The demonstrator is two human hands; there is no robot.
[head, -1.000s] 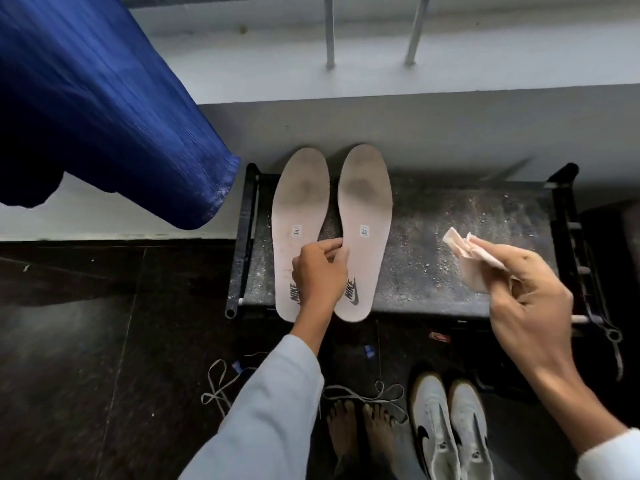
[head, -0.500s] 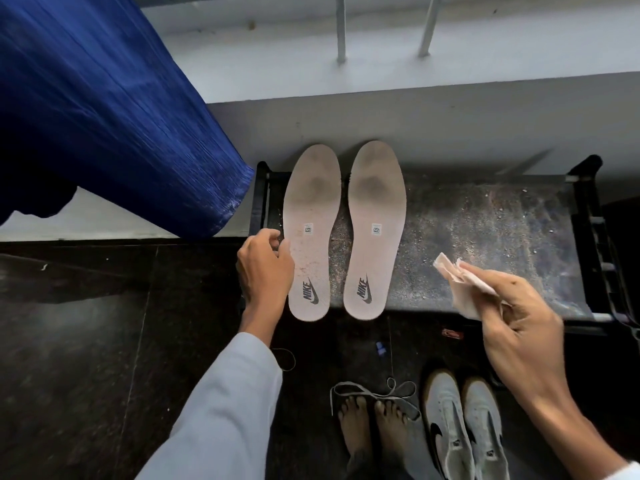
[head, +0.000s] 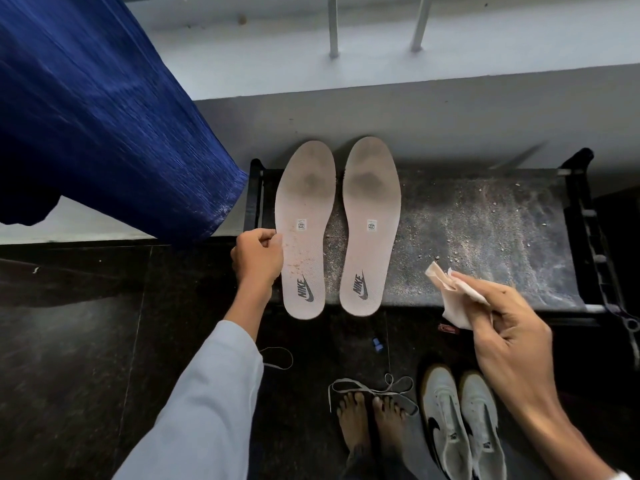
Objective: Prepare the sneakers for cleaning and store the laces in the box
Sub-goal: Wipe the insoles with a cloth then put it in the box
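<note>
The left hand (head: 258, 256) is curled at the outer edge of the left insole (head: 304, 230), probably to steady it; I cannot tell if it pinches or only touches. The right insole (head: 370, 230) lies just beside, both flat on the dusty bench (head: 485, 220) for wiping. The right hand (head: 509, 337) pinches a folded wipe (head: 453, 303), ready near the bench front. The 2 sneakers (head: 446, 420) stand on the floor (head: 86, 358) below, beside the loose laces (head: 356, 382). No box is visible.

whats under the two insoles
The insoles lie on the dusty black bench, grit showing in the gap between them. Their heel ends overhang its front edge above the dark floor. The bench surface directly beneath them is covered and cannot be seen.
</note>
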